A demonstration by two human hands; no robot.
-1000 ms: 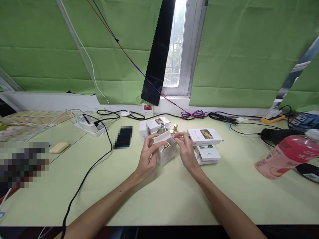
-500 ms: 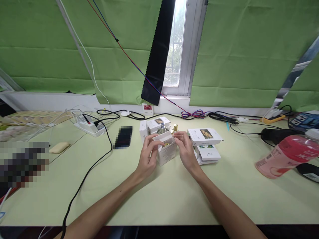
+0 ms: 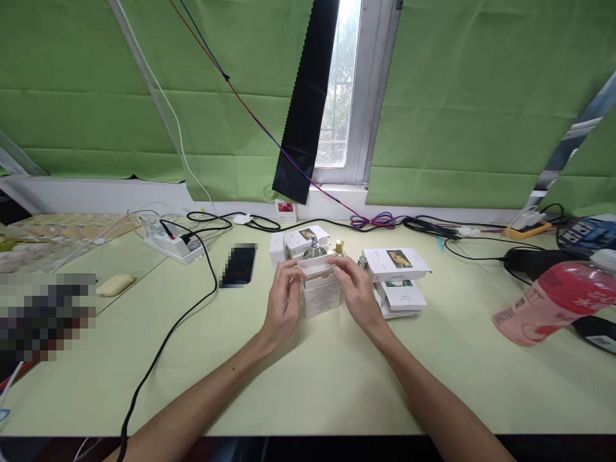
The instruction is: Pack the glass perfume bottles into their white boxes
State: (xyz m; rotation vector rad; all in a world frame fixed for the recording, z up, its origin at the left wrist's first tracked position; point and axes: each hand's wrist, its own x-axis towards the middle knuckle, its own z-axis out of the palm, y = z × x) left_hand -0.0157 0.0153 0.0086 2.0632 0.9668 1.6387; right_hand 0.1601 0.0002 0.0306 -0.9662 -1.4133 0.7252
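Hands: left hand and right hand clasped one small white box from either side; it stood on the table
Bottles: two, perhaps three, behind it
Boxes: several stacked nearby

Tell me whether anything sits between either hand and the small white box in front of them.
Nothing visible does. The left hand and right hand both already touch the small white box, fingers at its top flap, one hand on each side.
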